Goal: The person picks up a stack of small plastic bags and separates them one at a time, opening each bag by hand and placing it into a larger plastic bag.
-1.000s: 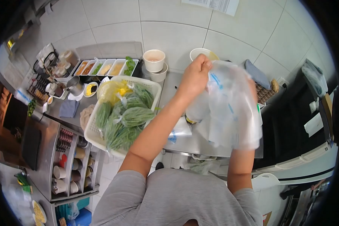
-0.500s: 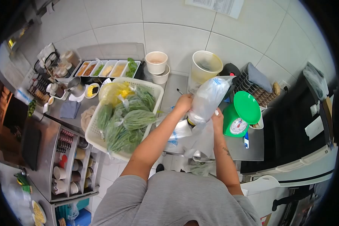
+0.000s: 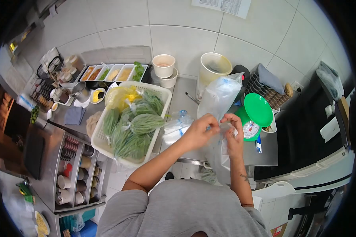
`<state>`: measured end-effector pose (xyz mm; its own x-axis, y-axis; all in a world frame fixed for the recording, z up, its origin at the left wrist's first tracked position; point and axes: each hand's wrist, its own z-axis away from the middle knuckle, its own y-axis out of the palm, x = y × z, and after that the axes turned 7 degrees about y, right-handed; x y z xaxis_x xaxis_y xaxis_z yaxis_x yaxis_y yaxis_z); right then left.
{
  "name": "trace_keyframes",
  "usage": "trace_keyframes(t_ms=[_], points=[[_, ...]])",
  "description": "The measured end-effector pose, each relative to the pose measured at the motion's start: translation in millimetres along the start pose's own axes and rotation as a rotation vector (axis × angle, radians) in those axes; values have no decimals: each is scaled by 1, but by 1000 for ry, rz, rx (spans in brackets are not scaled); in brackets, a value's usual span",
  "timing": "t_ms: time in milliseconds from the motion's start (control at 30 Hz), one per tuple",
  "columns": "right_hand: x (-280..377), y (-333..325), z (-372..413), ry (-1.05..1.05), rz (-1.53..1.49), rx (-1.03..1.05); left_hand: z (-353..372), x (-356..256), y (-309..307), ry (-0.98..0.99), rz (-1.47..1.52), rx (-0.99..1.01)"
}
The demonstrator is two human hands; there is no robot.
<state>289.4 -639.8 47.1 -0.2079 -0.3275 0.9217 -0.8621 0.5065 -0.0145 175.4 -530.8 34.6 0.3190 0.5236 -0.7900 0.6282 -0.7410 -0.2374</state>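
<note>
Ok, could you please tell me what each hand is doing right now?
Left hand: closed, fingertips pinching the clear bag.
Right hand: thumb and fingers curled in, holding the bag's edge.

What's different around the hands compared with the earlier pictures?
The left hand and right hand have come down towards the person and closer together, now pinching thin clear plastic. The bulky plastic bag is lower than at first, no longer hiding the green scale. The basket of bagged greens looks unmoved.
</note>
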Motion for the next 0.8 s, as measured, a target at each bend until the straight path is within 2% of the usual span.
trace_keyframes(t_ms=[100, 200, 300, 400, 500, 600, 700, 800], points=[[-2, 0, 4, 96, -43, -29, 1, -2, -11, -179, 40, 5], [-11, -1, 8, 192, -83, -86, 3, -12, -14, -219, -63, -39], [-5, 0, 10, 261, -172, -86, 4, -19, -9, -200, 8, -59], [-8, -5, 8, 153, -50, -77, 7, -23, -9, -215, -69, 27], [-2, -7, 10, 238, -40, -52, 2, -32, -12, -330, -5, -6], [7, -8, 13, 293, -29, -33, 2, -10, -11, -358, 454, 14], [12, -14, 13, 257, 6, 22, 4, -8, -16, -413, 551, 52], [15, -19, 11, 345, -45, 37, 2, -10, -13, -345, 350, -5]])
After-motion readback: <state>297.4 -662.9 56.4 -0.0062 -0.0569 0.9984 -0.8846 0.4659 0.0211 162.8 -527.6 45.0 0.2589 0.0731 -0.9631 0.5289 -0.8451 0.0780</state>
